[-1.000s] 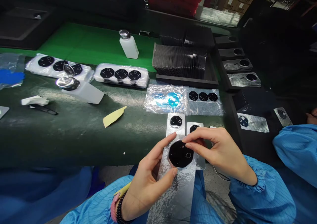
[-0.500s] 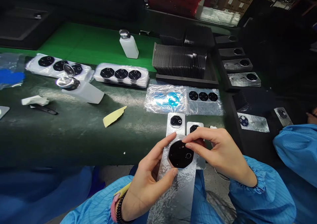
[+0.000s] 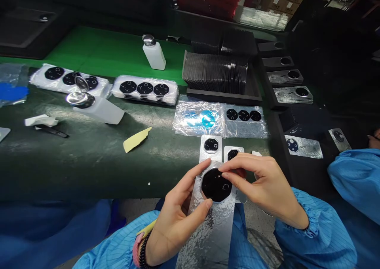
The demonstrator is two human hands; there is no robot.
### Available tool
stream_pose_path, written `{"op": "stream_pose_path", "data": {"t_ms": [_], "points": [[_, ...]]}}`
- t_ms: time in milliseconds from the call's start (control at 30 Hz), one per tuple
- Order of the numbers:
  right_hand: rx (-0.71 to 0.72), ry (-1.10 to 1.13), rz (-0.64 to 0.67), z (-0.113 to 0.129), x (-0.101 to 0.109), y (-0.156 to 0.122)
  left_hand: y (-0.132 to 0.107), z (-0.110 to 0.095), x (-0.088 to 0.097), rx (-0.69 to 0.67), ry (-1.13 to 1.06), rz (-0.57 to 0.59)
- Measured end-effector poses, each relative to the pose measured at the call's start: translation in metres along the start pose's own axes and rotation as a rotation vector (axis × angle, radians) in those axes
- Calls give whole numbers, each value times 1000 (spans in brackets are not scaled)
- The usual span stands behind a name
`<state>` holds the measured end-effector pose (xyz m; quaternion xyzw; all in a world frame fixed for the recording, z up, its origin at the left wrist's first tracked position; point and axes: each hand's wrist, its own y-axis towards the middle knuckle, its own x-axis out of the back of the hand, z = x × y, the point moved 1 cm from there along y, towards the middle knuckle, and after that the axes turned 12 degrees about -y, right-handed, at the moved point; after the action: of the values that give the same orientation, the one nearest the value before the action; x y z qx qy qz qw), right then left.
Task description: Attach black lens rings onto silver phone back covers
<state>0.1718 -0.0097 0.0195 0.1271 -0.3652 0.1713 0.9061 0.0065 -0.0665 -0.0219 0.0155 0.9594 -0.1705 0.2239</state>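
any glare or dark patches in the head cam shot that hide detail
Head view: white glare washes out part of the clear film; head view: rippled reflections break up the silver plate under the left hand; head view: upper left sinks into shadow, little detail readable.

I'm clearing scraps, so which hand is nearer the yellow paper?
Left: the left hand is lower right of the yellow paper; the right hand is farther right, at the black octagon.
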Motion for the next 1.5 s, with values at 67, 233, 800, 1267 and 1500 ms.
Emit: {"op": "stream_pose_path", "data": {"t_ms": [67,233,800,1267,1500], "points": [[23,-11,-13,0,-1,-1,0,1,1,-7,13,-1],[54,-62,-58,1,-3,-3,4,6,7,-119,20,83],[121,-72,-116,3,-6,-5,4,7,5,-171,-10,104],[94,-64,-132,5,-8,-4,4,8,7,-200,-1,117],[76,-100,-87,6,-2,-5,-1,7,-2,-156,-33,20]]}}
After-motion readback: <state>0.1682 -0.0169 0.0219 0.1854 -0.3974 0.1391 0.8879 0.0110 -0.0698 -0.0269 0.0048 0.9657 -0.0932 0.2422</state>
